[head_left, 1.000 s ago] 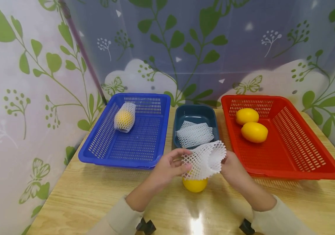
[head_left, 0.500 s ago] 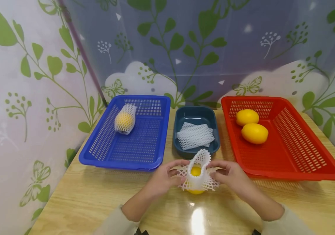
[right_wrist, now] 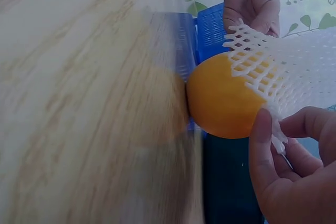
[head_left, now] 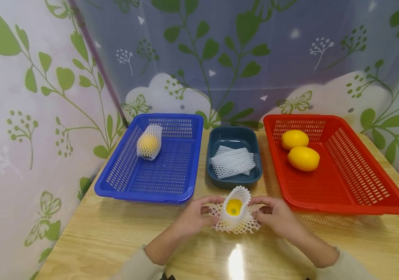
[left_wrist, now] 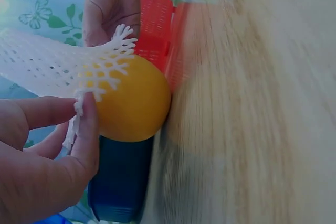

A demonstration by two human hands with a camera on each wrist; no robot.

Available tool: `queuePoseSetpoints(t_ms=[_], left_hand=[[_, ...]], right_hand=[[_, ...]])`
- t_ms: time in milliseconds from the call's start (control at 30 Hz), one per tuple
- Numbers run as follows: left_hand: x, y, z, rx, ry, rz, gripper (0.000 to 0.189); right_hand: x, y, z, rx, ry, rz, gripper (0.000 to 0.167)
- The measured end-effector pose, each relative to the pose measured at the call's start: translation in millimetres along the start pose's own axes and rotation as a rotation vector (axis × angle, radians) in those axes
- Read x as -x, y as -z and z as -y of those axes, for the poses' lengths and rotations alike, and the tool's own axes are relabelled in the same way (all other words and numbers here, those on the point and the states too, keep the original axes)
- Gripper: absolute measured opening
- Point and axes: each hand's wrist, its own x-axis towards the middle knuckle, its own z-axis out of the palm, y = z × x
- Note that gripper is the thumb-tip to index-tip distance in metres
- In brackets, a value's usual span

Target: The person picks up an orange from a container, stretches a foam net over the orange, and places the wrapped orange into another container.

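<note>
A yellow lemon (head_left: 234,207) rests on the table, with a white foam net sleeve (head_left: 232,222) spread over its upper part. Its lower half is bare in the left wrist view, where the lemon (left_wrist: 137,106) sits on the wood. My left hand (head_left: 196,214) pinches the sleeve's flared edge on the left between thumb and fingers. On the opposite side my right hand (head_left: 272,214) pinches the edge in the same way; the right wrist view shows that thumb and fingers on the net (right_wrist: 262,74).
The blue basket (head_left: 194,171) at left holds a fruit in a net sleeve (head_left: 149,144). Behind the hands, a dark teal tray (head_left: 232,132) contains more net sleeves (head_left: 232,161). Two lemons (head_left: 303,158) lie in the red basket (head_left: 339,198) at right.
The sleeve came down from beside the tray onto the lemon, and its edge now sits lower around it. My right hand moved to the sleeve's right edge, level with the left.
</note>
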Motion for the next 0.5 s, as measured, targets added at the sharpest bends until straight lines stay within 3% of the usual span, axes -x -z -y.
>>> queuePoseSetpoints(t_ms=[133,333,500], left_hand=[[0.1,1.4,1.8,-0.034,0.004,-0.004,0.05],[-0.7,3.3,5.0,-0.16,-0.008,-0.005,0.054],[-3.3,2.9,6.8,-0.169,0.014,0.029,0.054]], right_hand=[[-0.6,0,-3,0.017,0.013,0.014,0.033],[-4.4,-1,-8,0.067,0.01,0.016,0.031],[-8.0,-3,-12,0.09,0.043,0.024,0.029]])
